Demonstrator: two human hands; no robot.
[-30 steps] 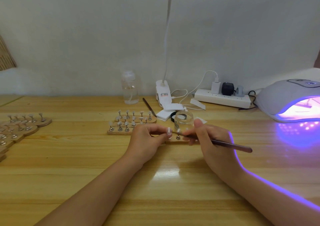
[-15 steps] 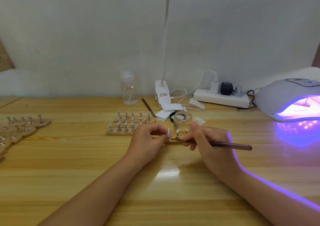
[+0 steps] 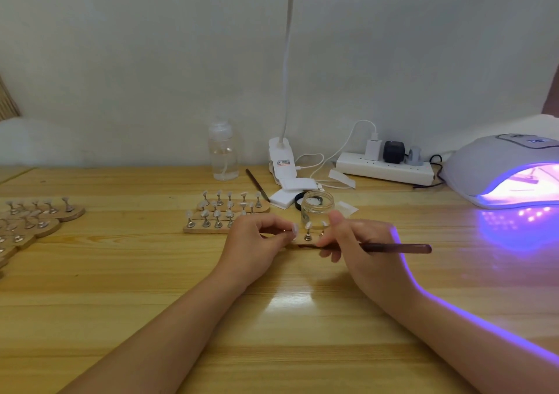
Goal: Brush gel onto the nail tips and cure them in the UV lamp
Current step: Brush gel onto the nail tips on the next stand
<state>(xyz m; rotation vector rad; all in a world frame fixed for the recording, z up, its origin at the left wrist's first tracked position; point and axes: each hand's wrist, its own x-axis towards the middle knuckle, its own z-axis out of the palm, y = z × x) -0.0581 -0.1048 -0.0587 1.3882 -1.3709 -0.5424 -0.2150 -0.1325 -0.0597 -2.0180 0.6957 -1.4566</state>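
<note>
Nail tips (image 3: 308,226): light, fragile, on a wooden strip at mid-tabletop (image 3: 151,287); best held by the strip. Left hand (image 3: 254,242) pinches one tip; right hand (image 3: 357,248) grip clamped on gel brush (image 3: 393,247).

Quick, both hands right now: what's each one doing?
Left hand: fingers curled, pinching a nail tip over the wooden strip.
Right hand: gripping the brush.

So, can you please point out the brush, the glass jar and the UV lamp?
brush (image 3: 396,248), head view, on the bare handle sticking out past the right hand
glass jar (image 3: 317,209), head view, on its clear front wall
UV lamp (image 3: 496,163), head view, on its white dome
</note>
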